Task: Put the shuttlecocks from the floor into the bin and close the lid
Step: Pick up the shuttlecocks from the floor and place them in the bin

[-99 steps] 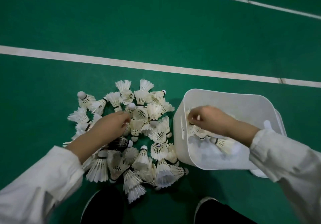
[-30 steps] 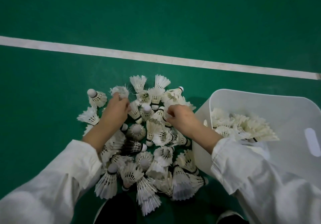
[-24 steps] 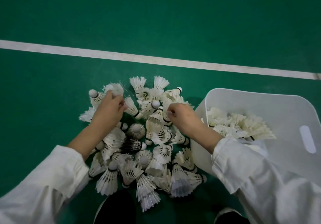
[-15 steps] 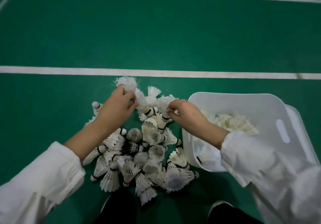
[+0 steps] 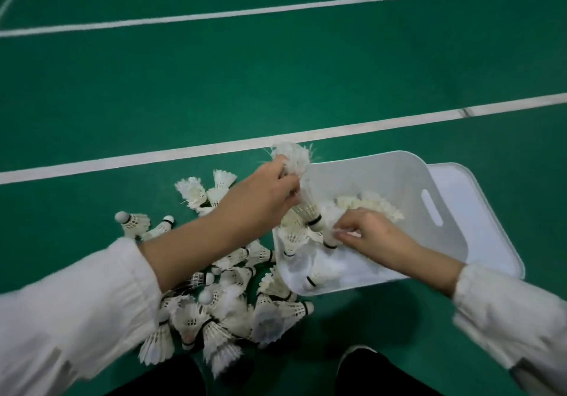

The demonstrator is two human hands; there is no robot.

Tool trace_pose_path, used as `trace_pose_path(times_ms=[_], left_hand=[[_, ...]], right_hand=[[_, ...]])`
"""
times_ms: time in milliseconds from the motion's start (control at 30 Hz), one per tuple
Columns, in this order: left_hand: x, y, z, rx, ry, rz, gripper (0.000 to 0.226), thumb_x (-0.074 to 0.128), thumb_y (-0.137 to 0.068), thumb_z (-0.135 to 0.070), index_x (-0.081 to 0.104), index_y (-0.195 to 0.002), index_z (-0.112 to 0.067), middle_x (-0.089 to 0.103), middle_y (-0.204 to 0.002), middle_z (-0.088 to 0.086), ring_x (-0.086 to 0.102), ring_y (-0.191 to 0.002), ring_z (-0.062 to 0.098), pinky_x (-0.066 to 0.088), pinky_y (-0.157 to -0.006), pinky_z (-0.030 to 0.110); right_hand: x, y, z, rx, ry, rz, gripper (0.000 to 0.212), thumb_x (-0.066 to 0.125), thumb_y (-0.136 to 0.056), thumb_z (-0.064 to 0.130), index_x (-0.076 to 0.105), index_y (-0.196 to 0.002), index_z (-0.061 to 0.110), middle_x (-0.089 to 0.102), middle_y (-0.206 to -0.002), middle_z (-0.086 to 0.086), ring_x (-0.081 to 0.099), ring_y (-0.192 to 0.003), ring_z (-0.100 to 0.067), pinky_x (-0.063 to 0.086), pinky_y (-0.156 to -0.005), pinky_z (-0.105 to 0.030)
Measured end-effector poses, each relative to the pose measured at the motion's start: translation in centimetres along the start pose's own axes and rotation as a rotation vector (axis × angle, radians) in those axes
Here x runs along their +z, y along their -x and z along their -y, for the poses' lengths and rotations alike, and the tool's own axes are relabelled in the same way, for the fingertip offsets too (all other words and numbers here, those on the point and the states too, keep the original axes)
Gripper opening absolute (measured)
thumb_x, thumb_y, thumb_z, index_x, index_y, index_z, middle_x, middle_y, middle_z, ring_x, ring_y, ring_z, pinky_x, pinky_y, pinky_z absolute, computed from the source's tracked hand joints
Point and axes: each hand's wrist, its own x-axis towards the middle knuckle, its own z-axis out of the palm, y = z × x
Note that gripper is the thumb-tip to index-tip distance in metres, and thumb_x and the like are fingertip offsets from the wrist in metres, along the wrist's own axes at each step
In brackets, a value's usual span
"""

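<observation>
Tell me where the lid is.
Head view: the lid lies flat on the floor at right, partly hidden behind the bin.

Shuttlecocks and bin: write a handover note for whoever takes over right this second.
Left hand: grips a bunch of shuttlecocks over the left rim of the bin.
Right hand: inside the bin, pinches one shuttlecock.
Done: a heap of shuttlecocks lies in the bin.
Left: move the floor pile beside the bin into it; the lid lies off at the bin's right side, not yet closed.
</observation>
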Motion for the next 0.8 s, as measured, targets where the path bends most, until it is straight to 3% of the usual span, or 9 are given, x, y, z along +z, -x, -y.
trace_pose_path(times_ms=[167, 367, 467, 533, 600, 700, 800], left_hand=[[5.6, -1.2, -0.8, -0.134, 0.122, -0.009, 0.019, 0.055, -0.090, -0.024, 0.062, -0.097, -0.008, 0.044, -0.100, 0.003, 0.042, -0.077, 0.014, 0.049, -0.071, 0.041], [8.2, -1.7, -0.2, -0.221, 0.160, -0.098, 0.018, 0.059, -0.088, -0.025, 0.063, -0.093, -0.009, 0.047, -0.097, 0.002, 0.047, -0.074, 0.015, 0.044, -0.062, 0.031], [8.9, -1.7, 0.2, -0.224, 0.192, -0.114, 0.017, 0.060, -0.087, -0.025, 0.063, -0.092, -0.009, 0.042, -0.093, -0.003, 0.045, -0.073, 0.013, 0.038, -0.060, 0.027], [9.2, -1.5, 0.5, -0.221, 0.236, -0.125, 0.016, 0.062, -0.086, -0.024, 0.064, -0.090, -0.008, 0.040, -0.092, -0.005, 0.050, -0.075, 0.015, 0.042, -0.061, 0.029], [9.5, -1.2, 0.7, -0.192, 0.265, -0.118, 0.015, 0.063, -0.085, -0.022, 0.064, -0.087, -0.007, 0.042, -0.091, -0.003, 0.054, -0.076, 0.018, 0.047, -0.061, 0.033], [9.9, -1.0, 1.0, -0.156, 0.268, -0.089, 0.014, 0.064, -0.084, -0.022, 0.064, -0.086, -0.008, 0.046, -0.091, 0.001, 0.054, -0.075, 0.018, 0.049, -0.058, 0.037], [10.0, -0.9, 1.5, -0.163, 0.266, -0.075, 0.015, 0.063, -0.084, -0.024, 0.064, -0.088, -0.010, 0.046, -0.093, 0.000, 0.054, -0.076, 0.017, 0.050, -0.059, 0.038]], right_hand=[[4.3, -1.6, -0.9, 0.001, 0.041, 0.222, 0.024, 0.052, -0.091, 0.017, 0.069, -0.106, 0.007, 0.065, -0.111, -0.008, 0.058, -0.103, -0.023, 0.041, -0.085, -0.026], [8.2, -3.3, -0.1, -0.064, 0.091, 0.381, 0.027, 0.049, -0.093, 0.014, 0.067, -0.110, 0.005, 0.066, -0.113, -0.012, 0.057, -0.106, -0.028, 0.037, -0.090, -0.028], [10.6, -4.5, -0.3, -0.088, 0.186, 0.478, 0.025, 0.046, -0.091, 0.011, 0.070, -0.092, 0.006, 0.068, -0.095, -0.013, 0.056, -0.085, -0.030, 0.043, -0.090, -0.036], [11.7, -5.4, -0.6, -0.091, 0.219, 0.536, 0.022, 0.046, -0.088, 0.007, 0.067, -0.084, 0.005, 0.063, -0.084, -0.010, 0.051, -0.074, -0.026, 0.050, -0.084, -0.041], [11.9, -6.1, -0.2, -0.096, 0.291, 0.631, 0.022, 0.045, -0.092, 0.007, 0.066, -0.099, 0.006, 0.064, -0.098, -0.012, 0.052, -0.080, -0.024, 0.051, -0.081, -0.035], [11.8, -6.7, 0.6, -0.042, 0.306, 0.722, 0.023, 0.044, -0.096, 0.013, 0.060, -0.112, 0.009, 0.060, -0.115, -0.012, 0.047, -0.091, -0.019, 0.037, -0.061, -0.020], [11.0, -5.7, 0.4, -0.047, 0.288, 0.708, 0.032, 0.042, -0.098, 0.021, 0.051, -0.127, 0.012, 0.052, -0.131, -0.009, 0.048, -0.118, -0.024, 0.038, -0.087, -0.025]])
